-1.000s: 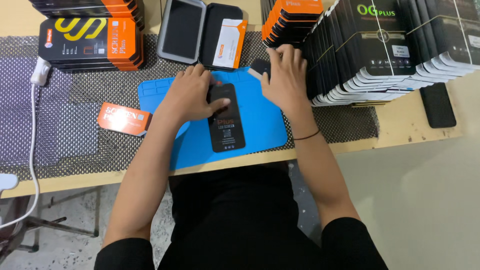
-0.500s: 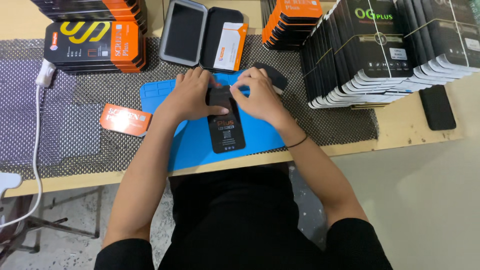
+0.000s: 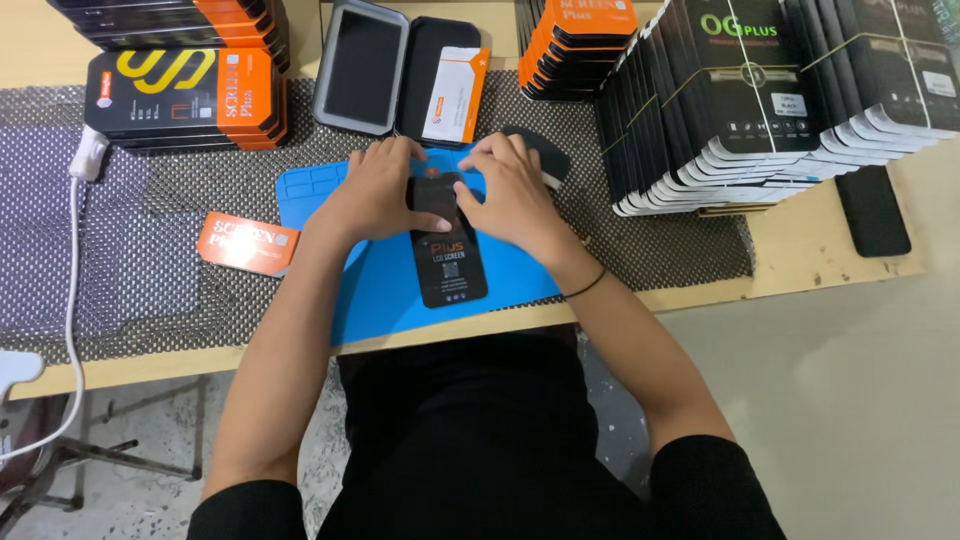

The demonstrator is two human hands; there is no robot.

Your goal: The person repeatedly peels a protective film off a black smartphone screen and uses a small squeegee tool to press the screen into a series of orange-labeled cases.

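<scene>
Head view: black phone-screen panel (image 3: 448, 255) lies flat on the blue work mat (image 3: 380, 300), near its middle. Left hand (image 3: 375, 192) and right hand (image 3: 512, 190) both press on the panel's far end, fingers curled over its edges, grasping it. Open black case (image 3: 400, 75) sits just beyond the mat; orange card (image 3: 247, 243) lies left of it; stacked black boxes (image 3: 760, 100) stand to its right.

Stacked black boxes (image 3: 780, 100), open grey case (image 3: 400, 70), white cable (image 3: 72, 270).
</scene>
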